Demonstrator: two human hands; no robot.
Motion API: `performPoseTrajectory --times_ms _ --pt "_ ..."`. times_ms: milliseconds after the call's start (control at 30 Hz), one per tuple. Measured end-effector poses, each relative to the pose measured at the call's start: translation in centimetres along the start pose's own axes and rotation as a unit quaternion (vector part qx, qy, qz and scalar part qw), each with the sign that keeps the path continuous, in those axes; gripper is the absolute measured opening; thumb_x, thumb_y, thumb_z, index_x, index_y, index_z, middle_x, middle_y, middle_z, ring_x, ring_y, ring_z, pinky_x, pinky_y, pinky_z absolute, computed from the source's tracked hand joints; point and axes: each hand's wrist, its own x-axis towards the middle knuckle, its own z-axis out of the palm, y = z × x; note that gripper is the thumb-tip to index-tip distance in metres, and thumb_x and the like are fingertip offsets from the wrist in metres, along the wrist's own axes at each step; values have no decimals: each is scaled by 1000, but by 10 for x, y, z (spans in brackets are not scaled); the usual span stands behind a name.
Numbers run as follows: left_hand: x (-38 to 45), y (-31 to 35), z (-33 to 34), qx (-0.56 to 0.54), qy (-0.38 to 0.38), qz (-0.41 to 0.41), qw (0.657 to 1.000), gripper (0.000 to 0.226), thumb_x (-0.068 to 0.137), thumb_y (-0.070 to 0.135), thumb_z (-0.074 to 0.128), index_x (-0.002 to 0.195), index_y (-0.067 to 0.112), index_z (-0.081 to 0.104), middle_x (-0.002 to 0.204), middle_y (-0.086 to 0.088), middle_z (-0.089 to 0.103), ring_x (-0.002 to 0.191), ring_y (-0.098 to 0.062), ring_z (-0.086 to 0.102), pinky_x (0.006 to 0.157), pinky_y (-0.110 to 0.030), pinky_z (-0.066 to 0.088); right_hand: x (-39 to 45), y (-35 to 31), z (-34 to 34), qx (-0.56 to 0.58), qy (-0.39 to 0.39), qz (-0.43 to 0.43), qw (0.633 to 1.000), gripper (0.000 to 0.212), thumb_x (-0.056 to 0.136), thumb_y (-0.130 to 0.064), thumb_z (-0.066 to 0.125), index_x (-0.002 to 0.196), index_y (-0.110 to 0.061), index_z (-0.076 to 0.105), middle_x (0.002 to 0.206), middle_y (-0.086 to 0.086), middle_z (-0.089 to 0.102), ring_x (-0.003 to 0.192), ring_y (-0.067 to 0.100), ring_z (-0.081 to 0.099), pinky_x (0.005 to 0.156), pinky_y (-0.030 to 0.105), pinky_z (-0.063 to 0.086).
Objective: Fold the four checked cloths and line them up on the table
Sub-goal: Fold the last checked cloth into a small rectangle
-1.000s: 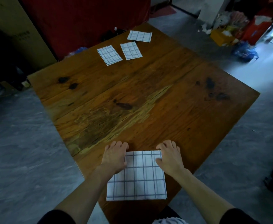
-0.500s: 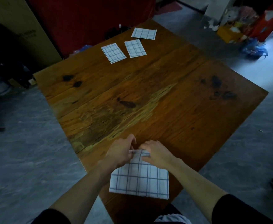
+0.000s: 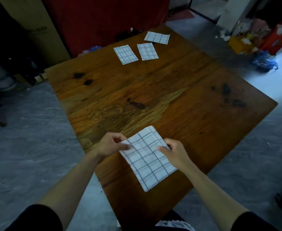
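Pinching the fourth checked cloth (image 3: 147,156) by its two side edges, the left hand (image 3: 109,145) and right hand (image 3: 173,151) hold it just above the near end of the wooden table (image 3: 195,117), thumbs over and fingers curled under, probably so the fold stays closed while it is carried. Ahead lies bare wood, with nothing between the hands and the far corner. There three folded cloths (image 3: 126,54) lie close together, the rightmost (image 3: 157,37) turned askew, so the row looks unfinished. Clutter sits on the floor beyond.
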Motion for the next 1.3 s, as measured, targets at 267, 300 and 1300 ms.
performPoseTrajectory --times_ms 267,300,1300 --pt "-5 -27 27 -56 23 -23 998 32 71 5 83 101 -2 73 104 -16 74 98 -27 69 83 -33 57 -15 12 7 116 90 64 987 11 91 -17 66 99 -23 71 94 -3 74 90 13 70 80 41 60" --pt "-3 -28 30 -45 37 -18 998 28 73 3 82 99 0 73 103 -16 74 97 -27 70 86 -37 57 -15 13 6 106 88 67 988 12 90 -15 66 99 -23 70 94 -4 74 91 11 70 80 38 60" --pt "36 -33 88 312 197 -34 929 49 66 62 75 95 35 47 102 11 48 100 -13 42 87 -35 36 13 65 -21 -126 86 48 987 11 86 -14 72 82 -19 63 88 -8 61 80 5 60 69 18 50"
